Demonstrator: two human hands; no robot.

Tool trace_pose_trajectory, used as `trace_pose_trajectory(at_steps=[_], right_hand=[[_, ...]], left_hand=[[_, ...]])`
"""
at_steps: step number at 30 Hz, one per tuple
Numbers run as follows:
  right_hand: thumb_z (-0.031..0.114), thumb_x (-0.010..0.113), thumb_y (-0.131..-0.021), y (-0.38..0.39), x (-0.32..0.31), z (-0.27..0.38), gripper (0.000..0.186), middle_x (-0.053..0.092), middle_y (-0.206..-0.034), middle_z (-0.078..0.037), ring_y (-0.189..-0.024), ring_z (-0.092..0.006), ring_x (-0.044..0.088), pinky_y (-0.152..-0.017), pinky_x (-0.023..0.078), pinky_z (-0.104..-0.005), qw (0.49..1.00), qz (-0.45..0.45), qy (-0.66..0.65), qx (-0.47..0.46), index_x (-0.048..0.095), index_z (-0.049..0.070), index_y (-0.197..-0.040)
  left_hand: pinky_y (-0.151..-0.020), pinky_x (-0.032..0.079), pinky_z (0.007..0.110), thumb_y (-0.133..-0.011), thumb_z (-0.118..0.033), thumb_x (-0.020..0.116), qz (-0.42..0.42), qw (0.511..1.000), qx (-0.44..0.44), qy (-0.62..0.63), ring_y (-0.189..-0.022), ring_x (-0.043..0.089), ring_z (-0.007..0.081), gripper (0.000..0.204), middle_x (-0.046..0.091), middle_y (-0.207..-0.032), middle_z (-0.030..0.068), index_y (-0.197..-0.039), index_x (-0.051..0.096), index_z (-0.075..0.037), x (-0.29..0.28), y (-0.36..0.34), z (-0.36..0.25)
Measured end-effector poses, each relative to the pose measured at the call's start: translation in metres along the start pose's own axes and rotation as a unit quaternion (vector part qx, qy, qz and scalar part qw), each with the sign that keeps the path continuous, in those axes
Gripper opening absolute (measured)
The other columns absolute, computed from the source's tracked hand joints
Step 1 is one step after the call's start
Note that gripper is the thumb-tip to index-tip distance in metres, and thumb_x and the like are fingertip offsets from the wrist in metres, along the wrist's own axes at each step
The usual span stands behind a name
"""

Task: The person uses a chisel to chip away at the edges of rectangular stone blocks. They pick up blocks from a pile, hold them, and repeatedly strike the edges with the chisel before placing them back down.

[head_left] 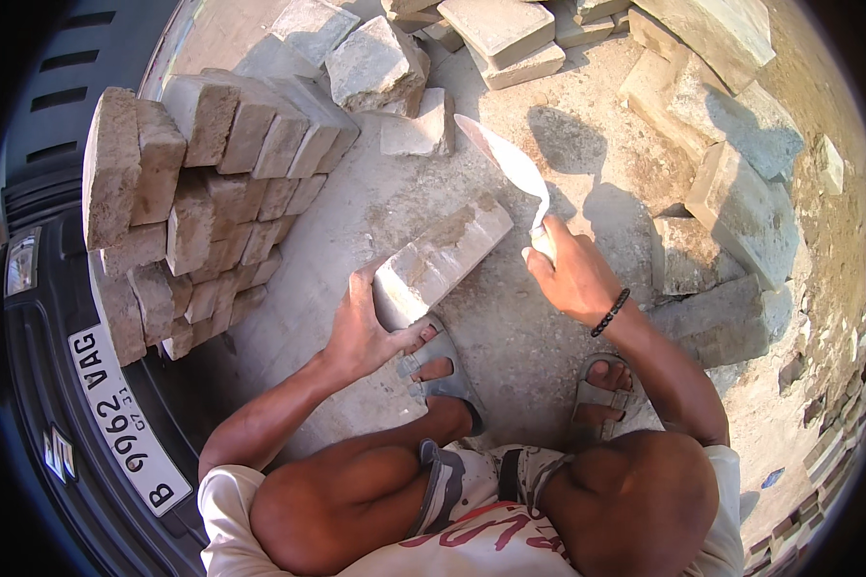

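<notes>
A grey rectangular paving block [447, 252] is tilted up in front of me, with brownish residue on its upper long face. My left hand [366, 332] grips its near end, thumb on one side and fingers on the other. Over to the right, my right hand [575, 269] is closed round the pale handle of a pointed trowel [510, 162]. The trowel's blade points away and to the left, beyond the far end of the block and apart from it. Whether the block's underside touches the ground is hidden.
Stacked paving blocks [231, 192] stand at the left, beside a dark vehicle [58, 288] with a number plate. Loose blocks [500, 34] lie in a heap at the back, with more blocks [741, 212] along the right. My sandalled feet [447, 380] are close below the held block.
</notes>
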State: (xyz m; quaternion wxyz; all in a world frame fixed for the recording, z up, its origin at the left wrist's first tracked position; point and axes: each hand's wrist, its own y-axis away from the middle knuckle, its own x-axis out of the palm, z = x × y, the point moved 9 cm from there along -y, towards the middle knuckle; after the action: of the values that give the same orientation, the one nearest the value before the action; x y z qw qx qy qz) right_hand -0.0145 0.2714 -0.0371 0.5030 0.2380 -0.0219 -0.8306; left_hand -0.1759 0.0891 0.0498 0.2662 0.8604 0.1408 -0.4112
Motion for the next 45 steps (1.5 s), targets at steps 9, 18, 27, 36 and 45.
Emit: trace_pose_trajectory(at_steps=[9, 18, 27, 36, 45], right_hand=[[0.022, 0.059, -0.093, -0.004, 0.028, -0.009, 0.029, 0.066, -0.085, -0.028, -0.082, -0.0482, 0.063, -0.071, 0.049, -0.0554, 0.998, 0.033, 0.055, 0.025, 0.049, -0.001, -0.107], [0.022, 0.057, -0.095, 0.003, 0.025, -0.03, 0.032, 0.065, -0.092, -0.029, -0.086, -0.0489, 0.063, -0.073, 0.048, -0.0555, 0.993, 0.055, 0.061, 0.089, 0.047, -0.002, -0.113], [0.025, 0.059, -0.094, 0.027, 0.037, -0.01, 0.033, 0.064, -0.086, -0.025, -0.082, -0.0439, 0.064, -0.07, 0.048, -0.045, 0.973, 0.05, -0.206, 0.09, 0.052, -0.003, -0.11], [0.022, 0.058, -0.094, 0.051, 0.087, 0.001, 0.036, 0.064, -0.081, -0.028, -0.077, -0.0488, 0.063, -0.066, 0.048, -0.0519, 0.986, 0.068, -0.152, 0.011, 0.046, -0.003, -0.118], [0.022, 0.057, -0.094, 0.053, 0.075, 0.022, 0.036, 0.064, -0.086, -0.031, -0.084, -0.0488, 0.063, -0.072, 0.048, -0.0518, 0.976, 0.065, -0.207, 0.001, 0.047, -0.006, -0.115]], left_hand=[[-0.097, 0.048, 0.043, -0.067, -0.033, 0.091, 0.014, 0.999, -0.019, -0.024, -0.115, 0.057, 0.0375, 0.097, 0.05, -0.123, 0.0245, -0.139, 0.036, 0.002, 0.0, 0.001, 0.006], [-0.098, 0.045, 0.043, -0.068, -0.023, 0.087, -0.022, 0.997, 0.03, -0.067, -0.116, 0.054, 0.0351, 0.087, 0.048, -0.123, 0.0223, -0.134, 0.037, 0.002, -0.004, 0.013, 0.014], [-0.096, 0.046, 0.042, -0.068, -0.011, 0.081, -0.047, 0.989, -0.13, 0.048, -0.109, 0.057, 0.0365, 0.07, 0.056, -0.116, 0.021, -0.125, 0.043, 0.002, 0.012, 0.032, 0.155], [-0.101, 0.043, 0.041, -0.07, -0.016, 0.085, -0.01, 0.989, -0.145, -0.012, -0.118, 0.054, 0.037, 0.085, 0.05, -0.126, 0.0248, -0.136, 0.035, 0.004, 0.033, 0.041, 0.184], [-0.103, 0.041, 0.042, -0.071, -0.018, 0.087, -0.005, 0.99, -0.142, -0.021, -0.12, 0.051, 0.0392, 0.089, 0.047, -0.126, 0.0264, -0.136, 0.033, 0.009, 0.037, 0.035, 0.172]])
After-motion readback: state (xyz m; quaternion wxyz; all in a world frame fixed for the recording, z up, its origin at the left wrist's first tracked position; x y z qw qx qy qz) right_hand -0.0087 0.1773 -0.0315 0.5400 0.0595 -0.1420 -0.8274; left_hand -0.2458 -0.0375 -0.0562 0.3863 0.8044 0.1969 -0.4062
